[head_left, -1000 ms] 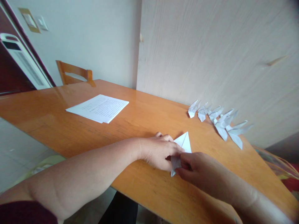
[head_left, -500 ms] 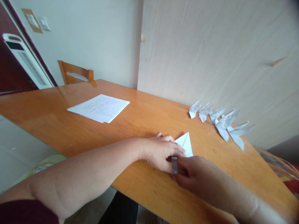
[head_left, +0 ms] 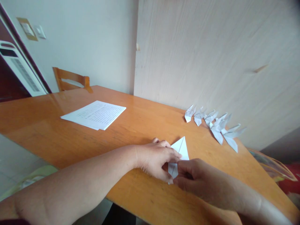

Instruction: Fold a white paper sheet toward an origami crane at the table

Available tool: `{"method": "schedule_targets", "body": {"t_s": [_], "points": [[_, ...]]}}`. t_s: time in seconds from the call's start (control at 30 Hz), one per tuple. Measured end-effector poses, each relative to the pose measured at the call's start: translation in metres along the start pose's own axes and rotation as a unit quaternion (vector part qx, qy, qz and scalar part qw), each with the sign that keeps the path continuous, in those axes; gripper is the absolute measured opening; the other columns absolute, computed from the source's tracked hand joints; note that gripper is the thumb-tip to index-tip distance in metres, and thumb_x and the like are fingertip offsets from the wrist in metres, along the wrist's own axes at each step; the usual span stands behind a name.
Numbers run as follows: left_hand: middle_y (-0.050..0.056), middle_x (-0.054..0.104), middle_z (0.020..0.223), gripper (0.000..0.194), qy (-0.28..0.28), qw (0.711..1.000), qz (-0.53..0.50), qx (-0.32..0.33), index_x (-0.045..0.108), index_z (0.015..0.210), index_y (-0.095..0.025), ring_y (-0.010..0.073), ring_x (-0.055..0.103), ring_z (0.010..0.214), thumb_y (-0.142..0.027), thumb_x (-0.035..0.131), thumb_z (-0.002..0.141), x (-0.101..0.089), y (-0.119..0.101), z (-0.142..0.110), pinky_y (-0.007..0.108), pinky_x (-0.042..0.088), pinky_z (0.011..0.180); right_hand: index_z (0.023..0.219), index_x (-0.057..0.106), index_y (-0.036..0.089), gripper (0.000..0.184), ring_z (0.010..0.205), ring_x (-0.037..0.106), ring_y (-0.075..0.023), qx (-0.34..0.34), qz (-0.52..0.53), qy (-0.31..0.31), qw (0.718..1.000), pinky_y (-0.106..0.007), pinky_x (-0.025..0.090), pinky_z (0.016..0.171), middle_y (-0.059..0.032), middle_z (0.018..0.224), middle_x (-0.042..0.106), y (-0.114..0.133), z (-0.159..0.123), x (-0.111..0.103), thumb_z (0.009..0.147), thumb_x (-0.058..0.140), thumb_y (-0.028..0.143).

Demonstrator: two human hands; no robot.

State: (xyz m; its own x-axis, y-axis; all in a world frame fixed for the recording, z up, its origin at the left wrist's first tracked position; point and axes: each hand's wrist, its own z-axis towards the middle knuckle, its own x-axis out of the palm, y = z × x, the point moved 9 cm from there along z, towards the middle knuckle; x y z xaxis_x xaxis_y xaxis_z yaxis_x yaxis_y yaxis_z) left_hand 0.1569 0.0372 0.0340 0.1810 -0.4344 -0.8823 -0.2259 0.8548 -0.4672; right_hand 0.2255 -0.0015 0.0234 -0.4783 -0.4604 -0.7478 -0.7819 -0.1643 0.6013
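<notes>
A white folded paper (head_left: pixel 184 148), pointed at its far end and creased down the middle, lies on the wooden table in front of me. My left hand (head_left: pixel 158 159) rests over its left side, the index finger pressing on the middle and the thumb at the near tip. From the right, my right hand (head_left: pixel 191 175) has its fingers curled, thumb and index finger pinched at the near right edge of the same paper. That hand covers part of the near half. Both hands meet close together over the paper.
Several folded paper cranes (head_left: pixel 217 128) stand in a row along the wall at the table's right side. A stack of written sheets (head_left: pixel 95 114) lies at the left on the table (head_left: pixel 98 143). Behind it is a wooden chair (head_left: pixel 71 78).
Half a second ago the near part of the paper was curled up by my right hand; now it looks flatter. My left hand stays on the paper. The view has shifted slightly.
</notes>
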Motion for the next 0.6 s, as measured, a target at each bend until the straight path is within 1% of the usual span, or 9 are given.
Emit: {"method": "schedule_targets", "body": {"t_s": [0.03, 0.07, 0.13, 0.2, 0.3, 0.37, 0.43, 0.5, 0.6], "points": [[0.0, 0.055, 0.142, 0.063, 0.002, 1.0, 0.0, 0.0, 0.056, 0.136, -0.037, 0.0345, 0.041, 0.128, -0.048, 0.071, 0.076, -0.001, -0.001, -0.001, 0.048, 0.028, 0.102, 0.074, 0.057, 0.021, 0.019, 0.058, 0.04, -0.0102, -0.004, 0.028, -0.014, 0.999, -0.024, 0.027, 0.052, 0.0043, 0.064, 0.05, -0.002, 0.001, -0.008, 0.089, 0.053, 0.033], [0.0, 0.054, 0.143, 0.064, 0.004, 1.0, 0.001, -0.001, 0.055, 0.137, -0.038, 0.0347, 0.041, 0.129, -0.05, 0.071, 0.076, -0.001, -0.001, -0.001, 0.048, 0.028, 0.102, 0.072, 0.055, 0.02, 0.025, 0.059, 0.04, -0.0103, 0.003, 0.053, -0.049, 0.997, -0.024, 0.028, 0.053, 0.004, 0.064, 0.049, -0.008, 0.002, -0.02, 0.09, 0.053, 0.038], [0.001, 0.05, 0.147, 0.068, 0.009, 1.0, 0.011, -0.005, 0.052, 0.139, -0.037, 0.036, 0.039, 0.13, -0.055, 0.07, 0.077, -0.002, -0.002, -0.002, 0.05, 0.027, 0.103, 0.067, 0.05, 0.02, 0.034, 0.057, 0.038, -0.0104, 0.054, 0.107, -0.16, 0.98, -0.025, 0.028, 0.052, 0.0045, 0.062, 0.045, -0.03, 0.002, -0.047, 0.089, 0.055, 0.046], [0.002, 0.048, 0.149, 0.072, 0.015, 1.0, 0.023, -0.008, 0.05, 0.142, -0.034, 0.037, 0.037, 0.132, -0.058, 0.068, 0.077, -0.002, -0.002, -0.003, 0.05, 0.028, 0.103, 0.068, 0.05, 0.021, 0.032, 0.057, 0.041, -0.011, 0.093, 0.172, -0.243, 0.95, -0.025, 0.031, 0.053, 0.0045, 0.06, 0.047, -0.054, 0.002, -0.063, 0.087, 0.055, 0.047], [0.002, 0.047, 0.15, 0.072, 0.018, 0.999, 0.028, -0.006, 0.05, 0.142, -0.031, 0.0363, 0.037, 0.132, -0.059, 0.067, 0.078, -0.001, -0.002, -0.004, 0.05, 0.029, 0.104, 0.078, 0.056, 0.021, 0.021, 0.06, 0.05, -0.013, 0.137, 0.224, -0.324, 0.909, -0.025, 0.033, 0.052, 0.0017, 0.067, 0.057, -0.088, 0.006, -0.072, 0.083, 0.057, 0.042], [0.003, 0.047, 0.15, 0.072, 0.014, 0.999, 0.028, -0.005, 0.051, 0.142, -0.031, 0.0355, 0.038, 0.132, -0.058, 0.067, 0.078, 0.0, -0.002, -0.004, 0.05, 0.029, 0.105, 0.089, 0.059, 0.02, 0.021, 0.063, 0.053, -0.0142, 0.139, 0.255, -0.343, 0.893, -0.026, 0.037, 0.055, 0.0006, 0.07, 0.059, -0.103, 0.013, -0.07, 0.081, 0.059, 0.039], [0.003, 0.047, 0.15, 0.073, 0.011, 0.999, 0.032, -0.007, 0.05, 0.142, -0.03, 0.0355, 0.038, 0.132, -0.058, 0.067, 0.077, 0.0, -0.001, -0.004, 0.051, 0.028, 0.106, 0.102, 0.059, 0.018, 0.029, 0.066, 0.057, -0.0159, 0.138, 0.268, -0.361, 0.882, -0.027, 0.04, 0.057, -0.0005, 0.072, 0.062, -0.111, 0.017, -0.069, 0.079, 0.061, 0.036], [0.004, 0.048, 0.149, 0.073, 0.005, 0.999, 0.034, -0.007, 0.05, 0.142, -0.03, 0.0359, 0.039, 0.131, -0.058, 0.068, 0.077, 0.001, -0.001, -0.004, 0.051, 0.029, 0.105, 0.114, 0.056, 0.017, 0.04, 0.069, 0.059, -0.0167, 0.129, 0.274, -0.372, 0.877, -0.028, 0.041, 0.059, -0.0013, 0.076, 0.064, -0.112, 0.02, -0.069, 0.079, 0.061, 0.034], [0.005, 0.051, 0.147, 0.071, -0.011, 0.999, 0.032, -0.001, 0.054, 0.139, -0.031, 0.0364, 0.042, 0.128, -0.055, 0.071, 0.075, -0.002, -0.003, -0.005, 0.052, 0.031, 0.104, 0.127, 0.051, 0.016, 0.053, 0.069, 0.06, -0.0166, 0.097, 0.308, -0.371, 0.871, -0.028, 0.042, 0.061, -0.0016, 0.078, 0.066, -0.102, 0.02, -0.068, 0.079, 0.063, 0.035]]}}
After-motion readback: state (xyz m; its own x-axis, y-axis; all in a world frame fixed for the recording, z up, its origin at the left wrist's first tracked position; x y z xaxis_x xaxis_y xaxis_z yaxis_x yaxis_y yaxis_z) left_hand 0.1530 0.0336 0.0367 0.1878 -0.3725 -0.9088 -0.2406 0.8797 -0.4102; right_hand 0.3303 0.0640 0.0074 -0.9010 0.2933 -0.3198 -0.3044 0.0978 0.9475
